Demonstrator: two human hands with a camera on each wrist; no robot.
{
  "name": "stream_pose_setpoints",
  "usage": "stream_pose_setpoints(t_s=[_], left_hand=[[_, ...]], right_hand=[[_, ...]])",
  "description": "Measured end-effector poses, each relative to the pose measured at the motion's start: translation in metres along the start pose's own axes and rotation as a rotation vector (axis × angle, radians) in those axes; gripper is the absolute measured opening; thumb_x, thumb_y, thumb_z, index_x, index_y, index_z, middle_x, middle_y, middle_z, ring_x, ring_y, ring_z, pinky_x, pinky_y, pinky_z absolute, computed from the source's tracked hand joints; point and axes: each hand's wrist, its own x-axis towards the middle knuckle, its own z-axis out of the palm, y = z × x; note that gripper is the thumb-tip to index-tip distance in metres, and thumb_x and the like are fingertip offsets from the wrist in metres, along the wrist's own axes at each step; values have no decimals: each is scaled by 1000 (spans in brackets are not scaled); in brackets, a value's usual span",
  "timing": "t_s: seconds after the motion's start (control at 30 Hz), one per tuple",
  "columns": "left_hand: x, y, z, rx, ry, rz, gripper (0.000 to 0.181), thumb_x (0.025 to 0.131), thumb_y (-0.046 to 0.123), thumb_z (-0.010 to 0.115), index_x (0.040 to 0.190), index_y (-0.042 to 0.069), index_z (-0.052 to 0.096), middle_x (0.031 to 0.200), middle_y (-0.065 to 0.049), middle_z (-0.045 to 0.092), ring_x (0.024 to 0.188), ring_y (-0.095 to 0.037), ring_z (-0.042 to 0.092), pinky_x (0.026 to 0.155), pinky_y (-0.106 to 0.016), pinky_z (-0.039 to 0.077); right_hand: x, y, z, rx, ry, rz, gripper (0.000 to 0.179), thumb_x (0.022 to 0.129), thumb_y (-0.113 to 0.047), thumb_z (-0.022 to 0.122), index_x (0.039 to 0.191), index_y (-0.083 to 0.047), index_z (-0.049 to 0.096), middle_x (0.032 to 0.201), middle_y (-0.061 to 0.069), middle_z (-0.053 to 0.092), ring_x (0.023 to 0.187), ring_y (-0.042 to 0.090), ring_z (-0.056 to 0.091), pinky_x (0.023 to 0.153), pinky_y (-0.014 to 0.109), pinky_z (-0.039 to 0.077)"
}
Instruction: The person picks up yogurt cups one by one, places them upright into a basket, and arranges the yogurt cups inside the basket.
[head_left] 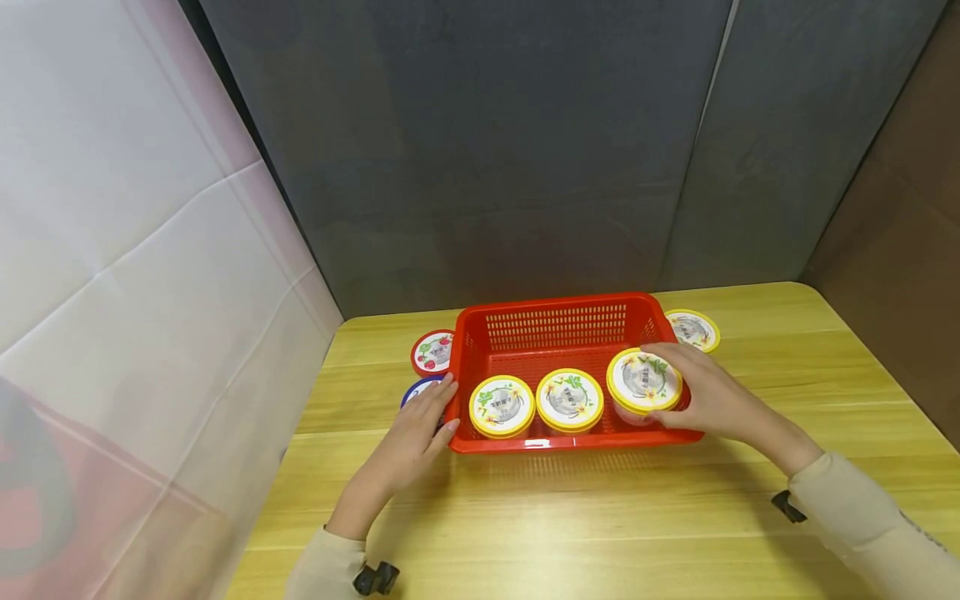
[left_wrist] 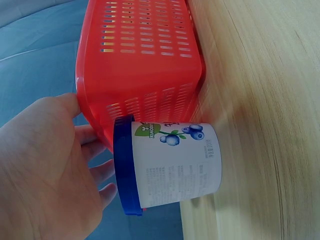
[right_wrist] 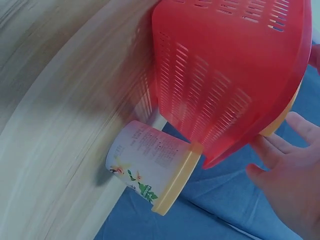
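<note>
A red plastic basket [head_left: 573, 444] stands on the table. Inside it, along the front, are two tubs with yellow-rimmed lids, one at the left [head_left: 502, 407] and one in the middle [head_left: 570, 400]. At the basket's right end my right hand [head_left: 708, 398] grips a third yellow-lidded tub [head_left: 643, 379] between thumb and fingers. This tub sits a little higher than its neighbours; its base is hidden. My left hand [head_left: 408, 442] touches the basket's left rim with fingers fairly straight. Beside that hand, outside the basket, stands a blue-lidded tub [left_wrist: 175, 165] with blueberries printed on it.
A red-lidded tub [head_left: 432, 352] stands behind the blue one, left of the basket. Past the basket's back right corner is another yellow-lidded tub [head_left: 692, 331]. A dark partition [head_left: 510, 167] rises behind the table, and a pale sheet [head_left: 150, 275] hangs at the left.
</note>
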Motion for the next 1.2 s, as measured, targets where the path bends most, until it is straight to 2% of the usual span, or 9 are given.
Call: stream_pose_setpoints(t_s=[0.17, 0.33, 0.53, 0.9, 1.2], left_hand=[[0, 0, 0, 0, 0, 1, 61, 103, 39, 48, 156, 16, 30, 166, 0, 25, 154, -28, 26, 123, -54, 26], [0, 0, -1, 2, -1, -2, 61, 103, 39, 48, 157, 16, 30, 166, 0, 25, 154, -28, 25, 124, -54, 26], [0, 0, -1, 3, -1, -2, 61, 103, 39, 48, 156, 16, 30, 166, 0, 25, 154, -28, 26, 124, -54, 26], [0, 0, 0, -3, -1, -6, 61, 103, 39, 48, 156, 16, 31, 166, 0, 25, 154, -28, 25, 123, -55, 27], [0, 0, 0, 0, 1, -10, 61, 103, 40, 48, 157, 17, 30, 166, 1, 25, 154, -28, 25, 123, -55, 27]], right_hand=[[1, 0, 1, -34, -3, -31, 85, 69, -25, 88, 143, -12, 47, 143, 15, 52, 131, 38, 45, 107, 68, 34], [1, 1, 1, -59, -11, -46, 86, 68, -26, 89, 142, -10, 47, 142, 14, 54, 132, 35, 46, 112, 66, 29], [1, 2, 1, -76, -45, -39, 86, 68, -27, 89, 142, -11, 49, 142, 13, 55, 131, 34, 46, 114, 63, 27], [6, -1, -2, -105, -119, -27, 91, 68, -30, 91, 145, -9, 46, 143, 16, 55, 131, 39, 48, 116, 65, 23], [7, -5, -4, -124, -147, -10, 92, 66, -28, 91, 144, -7, 47, 141, 17, 57, 131, 41, 49, 116, 66, 21]])
